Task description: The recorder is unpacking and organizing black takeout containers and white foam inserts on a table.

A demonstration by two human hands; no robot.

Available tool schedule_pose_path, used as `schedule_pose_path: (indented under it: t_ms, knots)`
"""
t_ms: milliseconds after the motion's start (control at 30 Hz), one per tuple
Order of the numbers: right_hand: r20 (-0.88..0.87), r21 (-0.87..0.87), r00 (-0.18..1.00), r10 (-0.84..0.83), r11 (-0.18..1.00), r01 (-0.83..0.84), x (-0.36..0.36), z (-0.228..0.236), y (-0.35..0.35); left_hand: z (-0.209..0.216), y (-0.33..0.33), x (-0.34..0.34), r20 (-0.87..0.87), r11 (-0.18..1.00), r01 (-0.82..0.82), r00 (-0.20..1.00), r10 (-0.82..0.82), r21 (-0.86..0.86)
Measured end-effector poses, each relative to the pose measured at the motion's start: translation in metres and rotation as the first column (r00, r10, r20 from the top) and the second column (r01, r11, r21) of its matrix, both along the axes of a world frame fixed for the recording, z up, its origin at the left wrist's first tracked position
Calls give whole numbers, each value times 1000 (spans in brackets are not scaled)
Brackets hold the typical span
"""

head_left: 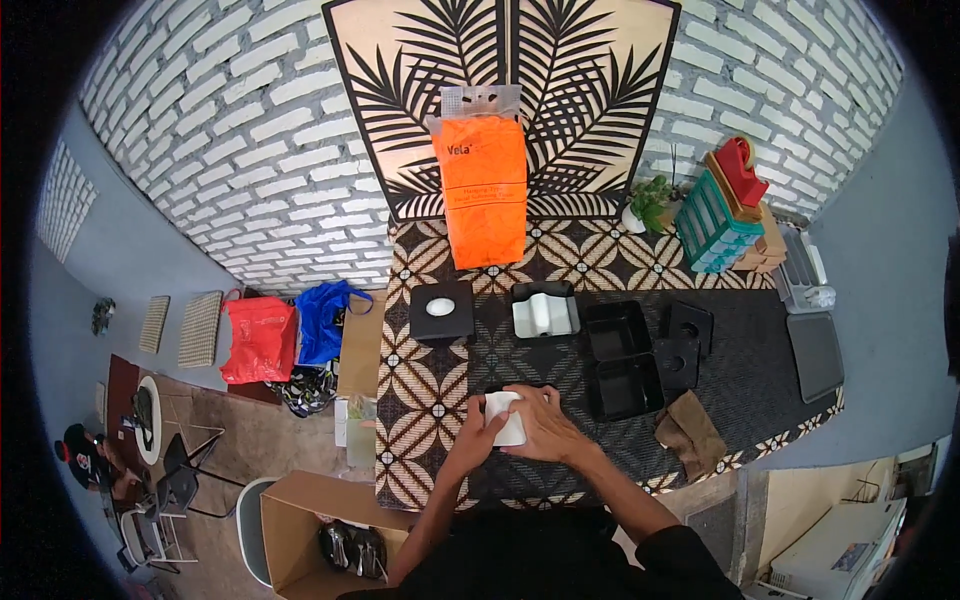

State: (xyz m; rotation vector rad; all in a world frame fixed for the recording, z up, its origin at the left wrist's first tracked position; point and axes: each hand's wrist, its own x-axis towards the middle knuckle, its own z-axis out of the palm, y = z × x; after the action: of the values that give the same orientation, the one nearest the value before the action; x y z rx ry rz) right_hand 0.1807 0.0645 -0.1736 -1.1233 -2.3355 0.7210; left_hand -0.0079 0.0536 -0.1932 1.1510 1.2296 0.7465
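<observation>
My left hand [478, 432] grips the near left side of a white folded stack of tissues [507, 425]. The fingers of my right hand [543, 428] curl over its right side. The stack is above the table, in front of my body; a dark edge, perhaps of a black box, shows just behind my fingers. Farther back stands an open black box [524, 329] with white tissues [543, 314] inside. To its left sits a closed black tissue box [425, 326] with a white oval opening. Right of my hands are two open black boxes, a far one [615, 331] and a near one [626, 392].
Two black lids [677, 362] lie beside the open boxes, near a brown cloth [690, 435]. An orange tissue pack [487, 200] stands at the back. A potted plant [650, 205] and teal drawers [715, 220] stand back right. A cardboard box [290, 520] is left of me.
</observation>
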Motion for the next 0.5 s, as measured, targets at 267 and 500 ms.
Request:
schedule_pose_path:
  t_ms: [267, 500]
  knots:
    - [105, -112, 994, 23, 994, -11, -1, 5, 4, 5, 0, 1, -18, 999, 34, 999, -33, 20]
    - [150, -21, 989, 11, 1000, -8, -4, 18, 4, 18, -5, 6, -163, 992, 2, 986, 19, 130]
